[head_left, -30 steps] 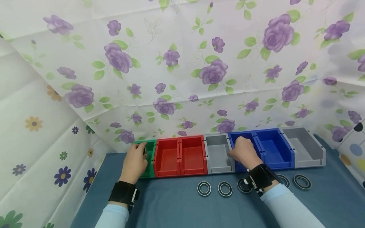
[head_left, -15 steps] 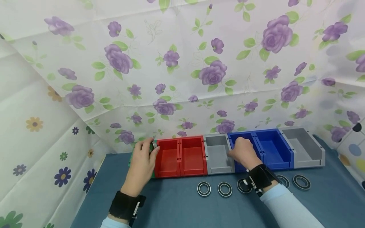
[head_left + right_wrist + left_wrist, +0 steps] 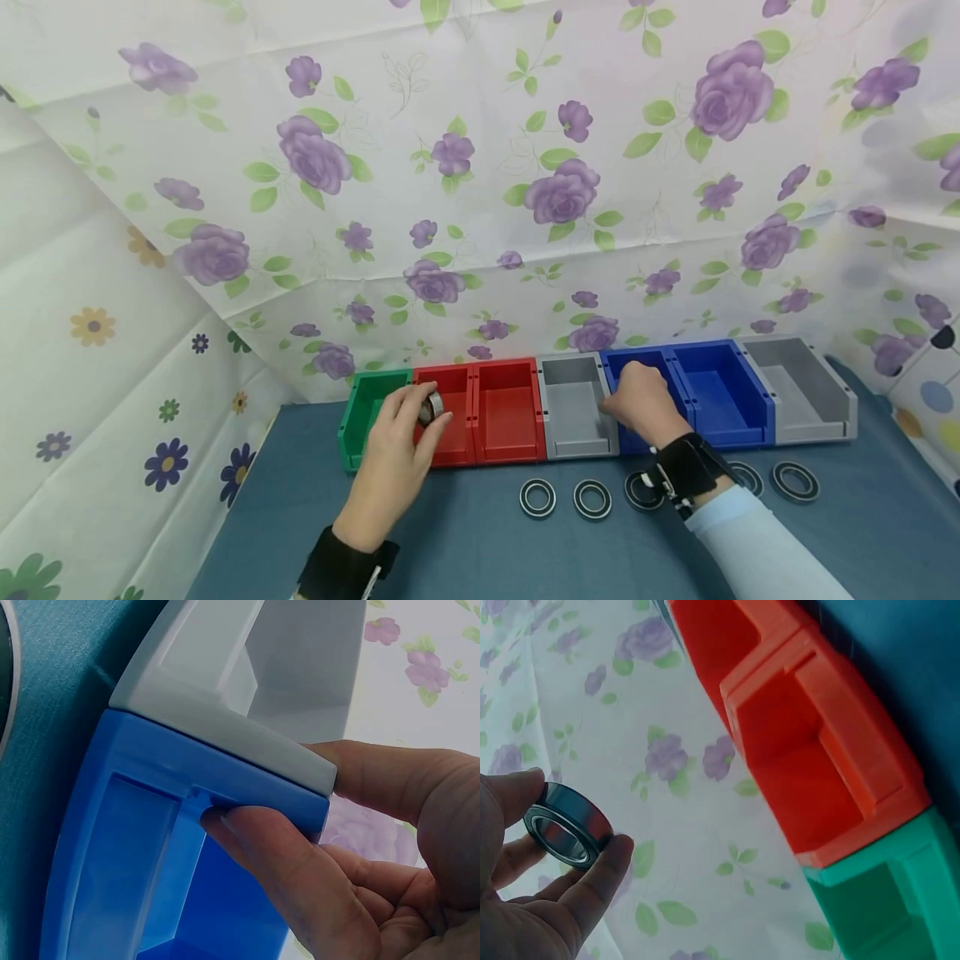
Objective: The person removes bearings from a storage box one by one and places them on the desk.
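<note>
My left hand (image 3: pixel 390 454) pinches a ball bearing (image 3: pixel 568 825) between thumb and fingertips, the ring tilted. It is held up in front of the left red bin (image 3: pixel 442 442), just right of the green bin (image 3: pixel 367 408). My right hand (image 3: pixel 641 400) is at the seam between the middle grey bin (image 3: pixel 577 408) and the left blue bin (image 3: pixel 112 825). In the right wrist view its thumb and fingers grip the two adjoining walls, one digit on the grey side and fingers inside the blue. The hand hides part of the blue bin.
The bins form one row along the floral backdrop (image 3: pixel 480 250). A second red bin (image 3: pixel 510 417), second blue bin (image 3: pixel 720 400) and right grey bin (image 3: pixel 802 383) belong to it. Several bearings (image 3: pixel 537 498) lie on the blue cloth (image 3: pixel 480 550) before the row, one partly behind the right wrist.
My left hand has lifted the bearing out of the green bin and carried it right, to the left red bin. My right hand has stayed at the grey and blue bin walls.
</note>
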`<move>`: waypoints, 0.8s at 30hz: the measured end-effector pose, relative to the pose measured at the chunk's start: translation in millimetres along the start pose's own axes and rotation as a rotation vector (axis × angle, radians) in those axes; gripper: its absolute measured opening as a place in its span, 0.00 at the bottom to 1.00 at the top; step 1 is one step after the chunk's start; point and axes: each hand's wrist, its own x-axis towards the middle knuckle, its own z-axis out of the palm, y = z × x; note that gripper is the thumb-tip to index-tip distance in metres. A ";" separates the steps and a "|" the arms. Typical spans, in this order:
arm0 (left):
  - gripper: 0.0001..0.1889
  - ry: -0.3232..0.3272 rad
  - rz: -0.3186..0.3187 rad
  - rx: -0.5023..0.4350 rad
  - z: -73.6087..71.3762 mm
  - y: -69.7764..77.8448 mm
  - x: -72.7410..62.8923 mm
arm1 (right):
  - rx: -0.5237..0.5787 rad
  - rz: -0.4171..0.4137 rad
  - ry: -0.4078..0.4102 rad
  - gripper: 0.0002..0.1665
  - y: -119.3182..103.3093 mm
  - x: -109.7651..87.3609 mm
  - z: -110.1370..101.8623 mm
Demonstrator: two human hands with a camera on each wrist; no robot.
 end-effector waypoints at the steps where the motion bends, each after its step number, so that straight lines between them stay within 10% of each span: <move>1: 0.27 -0.001 0.012 -0.002 1.5 0.5 -1.3 | 0.000 0.000 0.000 0.12 -0.2 -0.2 -0.1; 9: 0.27 -0.051 0.080 -0.012 16.9 0.7 -14.3 | -0.001 0.006 -0.003 0.13 0.1 0.4 0.1; 24: 0.24 -0.313 0.010 -0.014 52.8 0.2 -42.5 | -0.007 0.025 -0.018 0.13 -1.8 0.2 -1.0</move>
